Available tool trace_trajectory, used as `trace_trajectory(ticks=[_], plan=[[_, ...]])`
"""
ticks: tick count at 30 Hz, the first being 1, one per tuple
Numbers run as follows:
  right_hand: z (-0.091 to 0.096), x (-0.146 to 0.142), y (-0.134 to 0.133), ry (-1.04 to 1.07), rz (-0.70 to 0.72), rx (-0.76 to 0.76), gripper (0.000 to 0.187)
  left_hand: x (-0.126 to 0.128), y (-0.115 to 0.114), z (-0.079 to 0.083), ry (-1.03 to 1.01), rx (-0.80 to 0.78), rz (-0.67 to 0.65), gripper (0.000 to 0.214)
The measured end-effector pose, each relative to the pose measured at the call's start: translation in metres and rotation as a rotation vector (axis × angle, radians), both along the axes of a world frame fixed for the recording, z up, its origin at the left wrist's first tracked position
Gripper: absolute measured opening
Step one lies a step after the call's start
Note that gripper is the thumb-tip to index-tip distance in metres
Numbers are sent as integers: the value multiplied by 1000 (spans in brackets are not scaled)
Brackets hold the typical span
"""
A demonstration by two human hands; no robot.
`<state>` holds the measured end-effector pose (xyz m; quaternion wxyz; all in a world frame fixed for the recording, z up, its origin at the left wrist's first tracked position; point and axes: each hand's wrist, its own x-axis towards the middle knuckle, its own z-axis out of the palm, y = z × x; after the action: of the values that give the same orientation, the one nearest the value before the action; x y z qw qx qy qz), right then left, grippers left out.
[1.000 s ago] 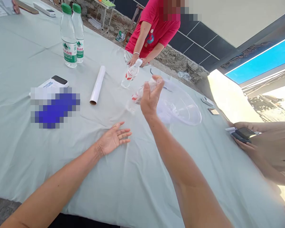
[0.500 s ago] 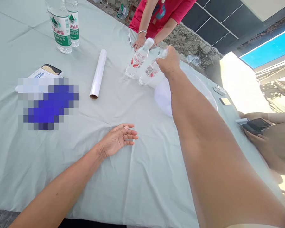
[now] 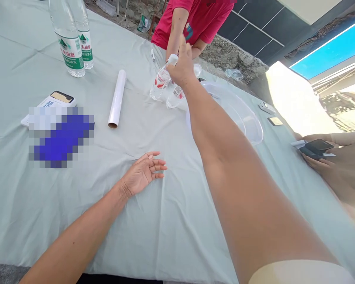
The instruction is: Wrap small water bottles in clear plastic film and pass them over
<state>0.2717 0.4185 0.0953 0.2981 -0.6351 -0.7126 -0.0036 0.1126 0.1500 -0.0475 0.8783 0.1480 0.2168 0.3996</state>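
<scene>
My left hand [image 3: 143, 172] rests on the pale tablecloth [image 3: 177, 221], fingers apart, holding nothing. My right arm stretches far across the table. At its end my right hand [image 3: 182, 65] is open beside the neck of a water bottle with a white cap [image 3: 160, 83], thumb close to the cap and fingers raised. Whether the thumb touches it I cannot tell. A second clear bottle [image 3: 175, 97] stands just right of it, its upper part hidden behind my hand and wrist. Beyond my forearm lies a clear plastic tub or lid [image 3: 256, 132], partly covered by the arm.
A white roll [image 3: 117, 98] lies left of centre. Two tall green-labelled water bottles [image 3: 72, 59] stand at the back left, near a phone [image 3: 62, 96] on a white box and a blurred blue item [image 3: 63, 136]. A person in red [image 3: 192, 23] leans opposite; another's hands hold a dark device [image 3: 316, 148] at right.
My right hand has left the top of the second bottle and moved left to the capped one, its fingers now raised. My left hand stays in place. The view has shifted slightly.
</scene>
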Motion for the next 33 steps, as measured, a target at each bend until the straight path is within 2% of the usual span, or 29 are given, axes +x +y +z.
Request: trace_trajectory(ticks=[3,5,7,10,13,15,16,18,20,21,23,25,27,30,32,33], plan=[[-12,-16,6,14,-55,-35,47,-2,1,3,-44,-27,84,31],[-15,-19,0,23,-44,11,30,-4,2,5,-59,-32,104,31],[-16,-19,-15,-4,7,17,24,-5,3,6,-61,-31,113,32],[-13,-18,-48,-64,66,-18,26,-5,4,7,-49,-31,176,35],[-10,-16,-92,12,130,-38,22,-4,2,8,-16,-13,263,38],[-9,-17,-128,80,211,-47,20,-4,-1,11,115,19,360,33],[-9,-19,-148,99,256,-46,20,-4,-3,13,245,67,442,30],[-8,-26,-188,124,338,-40,20,-7,-6,17,598,262,657,32],[-7,-36,-224,141,411,-40,20,-12,-6,22,920,542,830,50],[-7,-40,-237,146,451,-48,20,-15,-6,23,1017,665,858,62],[-4,-42,-251,149,548,-89,23,-19,-4,24,1079,810,766,74],[2,-28,-242,168,588,-140,30,-20,-3,23,1059,829,609,68],[10,5,-216,209,461,-141,32,-19,-3,19,1057,805,532,64],[16,82,-165,202,-16,-83,22,-17,-5,13,1114,823,562,66],[13,134,-142,136,-311,-236,15,-16,-5,9,1140,889,600,67],[9,155,-136,119,-382,-273,15,-16,-5,7,1147,936,635,68]])
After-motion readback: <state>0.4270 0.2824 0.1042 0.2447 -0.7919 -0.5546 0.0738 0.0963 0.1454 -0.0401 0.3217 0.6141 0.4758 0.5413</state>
